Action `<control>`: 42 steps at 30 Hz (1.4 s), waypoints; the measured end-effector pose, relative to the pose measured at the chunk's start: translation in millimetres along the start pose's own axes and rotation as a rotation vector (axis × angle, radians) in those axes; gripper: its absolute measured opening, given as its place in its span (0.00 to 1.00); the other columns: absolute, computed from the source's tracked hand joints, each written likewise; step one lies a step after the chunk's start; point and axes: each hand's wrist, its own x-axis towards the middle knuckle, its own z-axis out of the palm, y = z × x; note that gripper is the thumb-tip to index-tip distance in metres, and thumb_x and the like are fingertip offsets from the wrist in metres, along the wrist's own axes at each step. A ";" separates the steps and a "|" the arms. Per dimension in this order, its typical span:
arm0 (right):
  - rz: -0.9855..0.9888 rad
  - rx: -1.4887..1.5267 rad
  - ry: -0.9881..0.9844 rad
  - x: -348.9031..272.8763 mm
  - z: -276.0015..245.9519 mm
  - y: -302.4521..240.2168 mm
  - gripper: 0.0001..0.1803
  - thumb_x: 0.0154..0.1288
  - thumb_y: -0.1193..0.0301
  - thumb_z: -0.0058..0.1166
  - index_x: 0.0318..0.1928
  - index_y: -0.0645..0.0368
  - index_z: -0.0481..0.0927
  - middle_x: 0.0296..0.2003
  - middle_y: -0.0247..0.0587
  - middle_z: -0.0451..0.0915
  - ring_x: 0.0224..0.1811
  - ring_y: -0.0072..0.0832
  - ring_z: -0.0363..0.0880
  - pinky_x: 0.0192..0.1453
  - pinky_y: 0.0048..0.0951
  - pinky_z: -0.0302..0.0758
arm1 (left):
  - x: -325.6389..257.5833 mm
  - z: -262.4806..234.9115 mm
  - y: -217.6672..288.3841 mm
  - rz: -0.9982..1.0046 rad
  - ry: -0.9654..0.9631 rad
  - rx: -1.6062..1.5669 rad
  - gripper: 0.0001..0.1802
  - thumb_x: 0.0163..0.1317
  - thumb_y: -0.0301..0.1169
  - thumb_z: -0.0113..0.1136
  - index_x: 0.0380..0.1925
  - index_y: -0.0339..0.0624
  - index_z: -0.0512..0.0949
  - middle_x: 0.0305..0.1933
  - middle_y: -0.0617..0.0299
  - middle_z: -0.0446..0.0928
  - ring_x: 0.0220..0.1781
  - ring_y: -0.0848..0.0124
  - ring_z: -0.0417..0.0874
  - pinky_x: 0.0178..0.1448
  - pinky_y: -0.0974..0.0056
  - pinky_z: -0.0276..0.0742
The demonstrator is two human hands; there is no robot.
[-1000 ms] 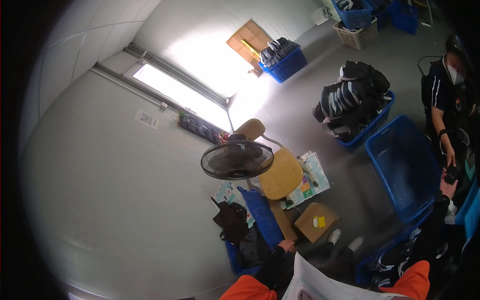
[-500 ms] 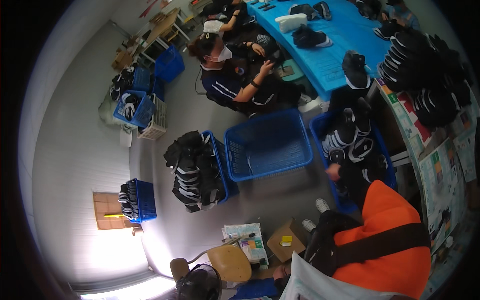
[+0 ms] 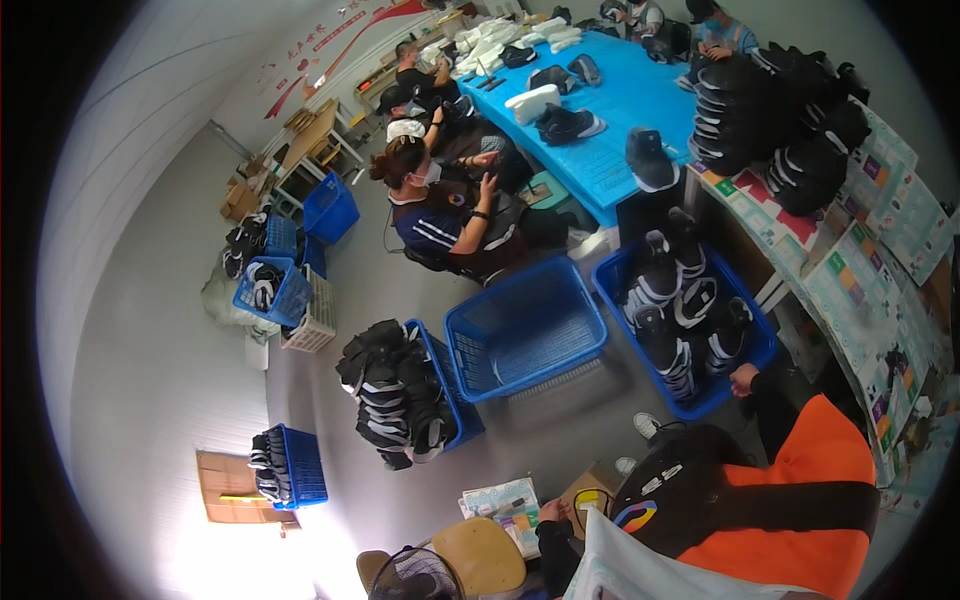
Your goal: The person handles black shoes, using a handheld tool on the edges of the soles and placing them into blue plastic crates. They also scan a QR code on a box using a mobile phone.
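My right hand point(image 3: 743, 380) is loosely curled at the near right rim of a blue plastic crate point(image 3: 700, 406); nothing shows in it. Several black-and-white shoes point(image 3: 655, 285) stand upright in that crate. Down by a cardboard box point(image 3: 590, 488) hangs my left hand point(image 3: 553, 510), its fingers partly stretched out and nothing seen in them. A second blue crate point(image 3: 535, 380), with no shoes in it, sits to the left of the first. Beyond it, black shoe pieces point(image 3: 385, 390) are piled high at another blue crate point(image 3: 447, 385).
A masked co-worker point(image 3: 435, 215) sits beside the blue-covered table point(image 3: 600, 165), with others farther back. Shoes are heaped point(image 3: 745, 110) on the paper-covered bench point(image 3: 850, 290) at right. A wooden chair point(image 3: 480, 555) and a fan point(image 3: 415, 577) stand at lower left.
My right hand has withdrawn from among the shoes to the crate's near right rim. My left hand has come farther into view beside the cardboard box. The whole view has shifted and tilted upward.
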 end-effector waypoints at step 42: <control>0.034 -0.014 -0.174 98.1 -179.0 55.5 0.11 0.69 0.69 0.53 0.39 0.68 0.79 0.27 0.51 0.85 0.22 0.39 0.84 0.23 0.39 0.82 | -46.1 221.0 -64.4 -0.056 -0.009 -0.105 0.13 0.74 0.37 0.51 0.41 0.36 0.74 0.36 0.50 0.79 0.34 0.55 0.83 0.34 0.51 0.81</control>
